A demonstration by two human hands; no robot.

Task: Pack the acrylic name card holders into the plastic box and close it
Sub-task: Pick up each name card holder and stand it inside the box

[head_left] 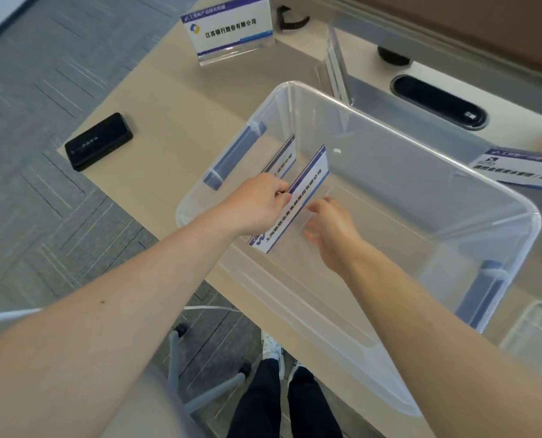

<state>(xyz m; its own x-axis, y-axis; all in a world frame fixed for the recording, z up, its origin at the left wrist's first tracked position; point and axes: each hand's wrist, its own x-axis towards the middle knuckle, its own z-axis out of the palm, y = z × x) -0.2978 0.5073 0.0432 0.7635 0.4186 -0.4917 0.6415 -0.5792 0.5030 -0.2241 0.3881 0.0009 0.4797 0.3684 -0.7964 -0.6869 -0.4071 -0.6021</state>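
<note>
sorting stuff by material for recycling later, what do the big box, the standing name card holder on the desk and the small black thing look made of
Big box: translucent, slightly frosted plastic; the desk shows through its walls, with blue-grey latches.
Standing name card holder: clear glossy acrylic by its glassy thick base edge, with a printed paper card inside.
Small black thing: probably matte hard plastic; too small to be sure.

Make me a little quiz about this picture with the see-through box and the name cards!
1. True or false: the plastic box has its lid on.
2. Which hand grips the name card holder inside the box: A left hand, B right hand?
3. What dark thing lies on the table, left of the box?

Key:
1. False, the box is open on top.
2. A; the right hand is spread open beside the holder.
3. A small black case.
</note>
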